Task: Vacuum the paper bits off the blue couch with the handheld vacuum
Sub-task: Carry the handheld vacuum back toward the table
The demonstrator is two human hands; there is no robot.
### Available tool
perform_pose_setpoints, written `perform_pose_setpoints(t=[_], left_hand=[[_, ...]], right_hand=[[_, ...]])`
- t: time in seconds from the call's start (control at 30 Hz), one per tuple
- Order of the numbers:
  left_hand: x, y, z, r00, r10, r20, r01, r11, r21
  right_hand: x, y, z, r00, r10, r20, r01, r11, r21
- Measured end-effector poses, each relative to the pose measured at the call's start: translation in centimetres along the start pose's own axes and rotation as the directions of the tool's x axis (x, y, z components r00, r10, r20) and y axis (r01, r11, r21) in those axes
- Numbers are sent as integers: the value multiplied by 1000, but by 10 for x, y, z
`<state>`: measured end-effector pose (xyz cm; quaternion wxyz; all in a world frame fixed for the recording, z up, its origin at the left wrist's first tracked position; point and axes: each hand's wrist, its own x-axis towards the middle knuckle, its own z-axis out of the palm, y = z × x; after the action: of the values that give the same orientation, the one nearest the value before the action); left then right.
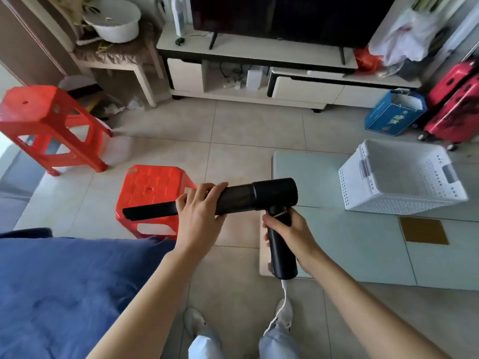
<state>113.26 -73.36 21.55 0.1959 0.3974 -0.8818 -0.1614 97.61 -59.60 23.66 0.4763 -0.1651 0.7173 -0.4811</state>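
- A black handheld vacuum point(261, 196) is held in the air in front of the person, above the tiled floor point(233, 130), with its body lying roughly level.
- The vacuum's flat black nozzle point(149, 213) is pointed to the left, and its tip is seen in front of a low red stool point(153, 189).
- The left hand point(201, 215) is wrapped around the front of the vacuum's body, where the nozzle joins it, with the fingers curled over the top.
- The right hand point(286, 229) is closed around the vacuum's handle point(281, 251), which hangs downward; a white cord point(284, 294) is seen trailing from the handle's lower end.
- The blue couch point(64, 288) fills the lower left corner, below and to the left of the vacuum and apart from it. No paper bits can be made out on its fabric.
- A pale glass-topped desk point(363, 242) lies to the right, and a white perforated basket point(401, 174) stands on its far part.
- A brown square point(423, 230) is seen on the desk, near the basket.
- A taller red stool point(49, 125) stands at the left, further back.
- A white TV stand point(259, 71) with a dark television point(293, 16) runs along the far wall.
- A blue box point(394, 114) and red suitcases point(456, 104) are set at the right of the TV stand.
- The person's legs and light shoes point(195, 321) are visible at the bottom.
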Motion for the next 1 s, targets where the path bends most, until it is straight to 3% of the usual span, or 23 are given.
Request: perform_pose_setpoints(t=[0.33,0.67,1.0], left_hand=[[36,131,174,973,23,231,5,993,-122],[70,158,357,876,94,473,-34,990,-135],[74,154,499,823,135,552,-69,988,-140]], right_hand=[[68,72,-195,986,84,-147,-103,987,-127],[172,185,-286,939,173,-299,-227,961,-159],[252,297,-331,898,220,-381,-301,939,-169]])
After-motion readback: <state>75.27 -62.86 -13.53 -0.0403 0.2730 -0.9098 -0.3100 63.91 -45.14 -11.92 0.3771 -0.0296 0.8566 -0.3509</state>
